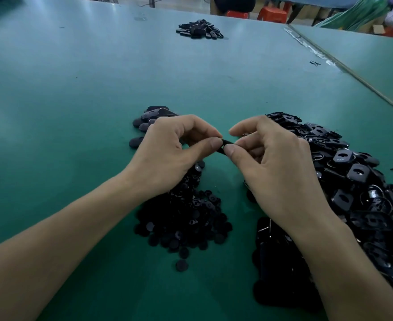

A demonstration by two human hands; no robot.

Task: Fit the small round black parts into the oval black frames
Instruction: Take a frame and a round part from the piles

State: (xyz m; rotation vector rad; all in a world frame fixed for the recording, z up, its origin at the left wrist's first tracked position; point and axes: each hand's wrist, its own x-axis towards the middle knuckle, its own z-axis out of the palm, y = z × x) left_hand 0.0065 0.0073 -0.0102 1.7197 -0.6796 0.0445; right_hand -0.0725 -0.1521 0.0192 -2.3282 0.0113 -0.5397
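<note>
Green table, contents near to far:
Loose heap of small round black parts, nearest, under the left forearm; one stray disc lies apart at its near edge.
Large heap of oval black frames, to the right, spreading under and beyond the right wrist.
Left hand and right hand, raised above the table between the two heaps; fingers curled, thumb and forefinger of each pinching one black piece from opposite ends; piece mostly hidden, so whether a round part sits in it cannot be told.
Small cluster of black pieces, just beyond the left hand.
Far heap of black pieces, well apart near the far edge.
Red stools, beyond the table.
</note>
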